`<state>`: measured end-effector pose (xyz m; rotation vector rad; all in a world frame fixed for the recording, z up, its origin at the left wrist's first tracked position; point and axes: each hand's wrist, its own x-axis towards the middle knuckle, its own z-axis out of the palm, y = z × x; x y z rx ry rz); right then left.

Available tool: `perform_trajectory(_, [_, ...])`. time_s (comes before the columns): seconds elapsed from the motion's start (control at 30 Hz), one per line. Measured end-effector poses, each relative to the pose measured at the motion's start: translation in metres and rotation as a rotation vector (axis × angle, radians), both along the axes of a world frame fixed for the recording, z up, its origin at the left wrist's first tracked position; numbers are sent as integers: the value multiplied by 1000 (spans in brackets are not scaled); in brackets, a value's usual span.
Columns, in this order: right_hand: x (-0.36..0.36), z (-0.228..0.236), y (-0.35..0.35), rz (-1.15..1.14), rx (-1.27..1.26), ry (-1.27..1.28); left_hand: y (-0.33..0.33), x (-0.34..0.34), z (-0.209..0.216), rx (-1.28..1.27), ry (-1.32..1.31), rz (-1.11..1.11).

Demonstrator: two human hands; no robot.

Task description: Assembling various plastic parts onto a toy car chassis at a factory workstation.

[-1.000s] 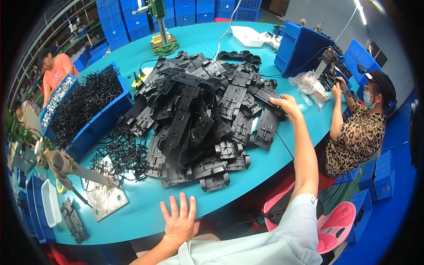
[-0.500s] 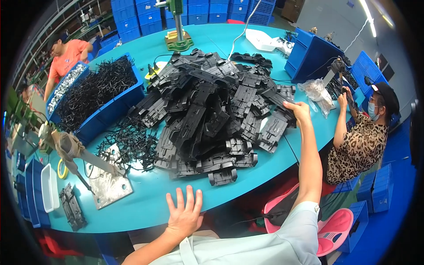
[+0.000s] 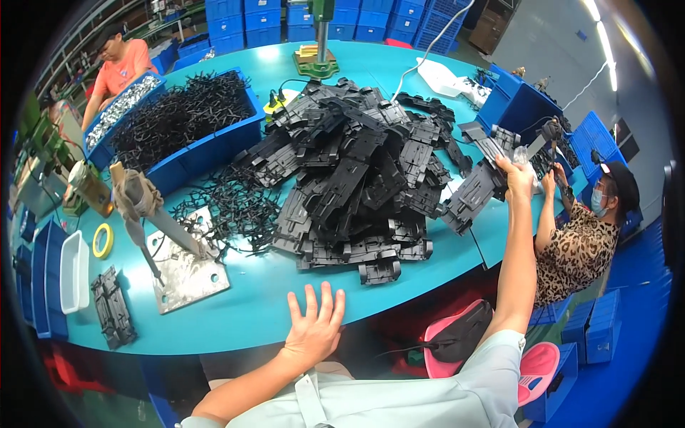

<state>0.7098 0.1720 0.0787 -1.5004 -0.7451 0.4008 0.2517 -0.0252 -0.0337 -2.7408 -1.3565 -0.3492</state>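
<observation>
My right hand (image 3: 519,178) is stretched to the right side of the table, its fingers closed on the near end of a black plastic car-chassis plate (image 3: 489,147). Another chassis plate (image 3: 467,200) lies close beside it, at the right of a large heap of chassis plates (image 3: 357,171). The heap is tangled, with the plates resting at many angles. My left hand (image 3: 312,324) is at the table's near edge, fingers spread and nothing in it. One single chassis plate (image 3: 114,307) lies at the near left.
A blue bin (image 3: 207,157) of black strips stands far left, with loose strips (image 3: 242,203) spilled before it. A hand press (image 3: 168,221) on a metal plate (image 3: 189,285) is at left. A co-worker (image 3: 585,228) sits at right; another (image 3: 121,68) works far left.
My right hand has moved right, drawing chassis plates away from the heap's right side. My left hand stays spread near the edge. The whole view has shifted slightly.
</observation>
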Motion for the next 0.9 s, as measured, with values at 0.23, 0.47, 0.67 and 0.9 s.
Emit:
perform_trajectory(0.23, [-62,31,53,85,0,-170,-3,-4,-1,-9,-29,-13])
perform_trajectory(0.47, [-158,15,102,322,19,-74,-3,-12,-2,-5,-14,-13])
perform_trajectory(0.67, [-158,-18,129,505,-404,-280,-4,-11,0,12,28,-37])
perform_trajectory(0.9, [-127,-20,125,479,-320,-265,-2,-7,-4,8,53,-34])
